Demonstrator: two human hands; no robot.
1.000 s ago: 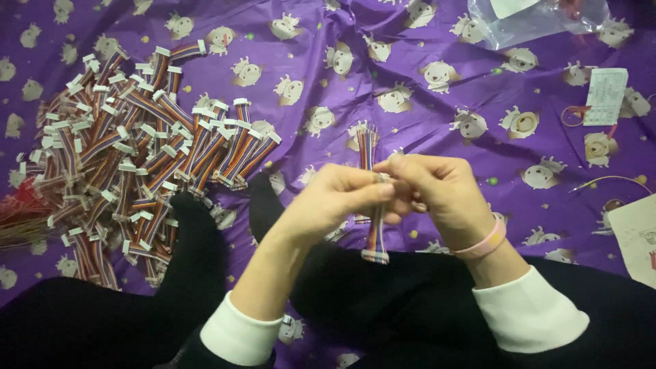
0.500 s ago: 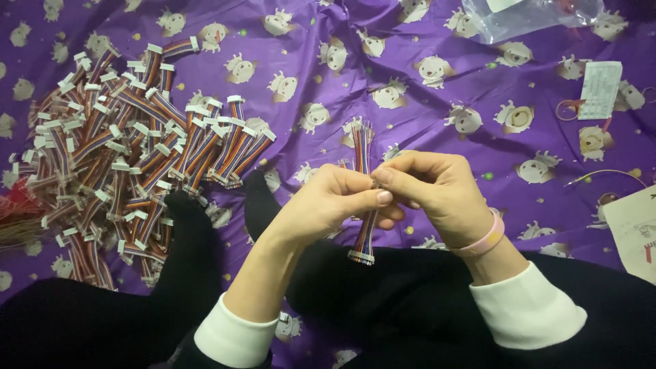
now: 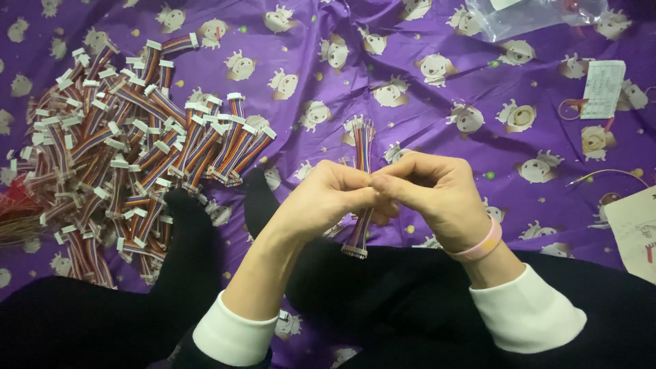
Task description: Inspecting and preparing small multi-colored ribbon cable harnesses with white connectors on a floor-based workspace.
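At the centre of the head view, above the dark-clothed lap, the left hand (image 3: 321, 198) and the right hand (image 3: 430, 195) meet fingertip to fingertip, each pinching the middle of one short multicoloured ribbon cable (image 3: 360, 147), which stands nearly upright; its white plastic connector (image 3: 354, 251) hangs below the hands, its loose wire ends fan out above them, and the gripped section is hidden by the fingers. Well apart to the left, a heap of similar ribbon cables with white connectors (image 3: 130, 150) lies on the purple patterned cloth (image 3: 424, 102), the heap's left edge being cut off by the frame. Along the top edge, a clear plastic bag (image 3: 540, 14) is only partly visible, its contents hard to make out.
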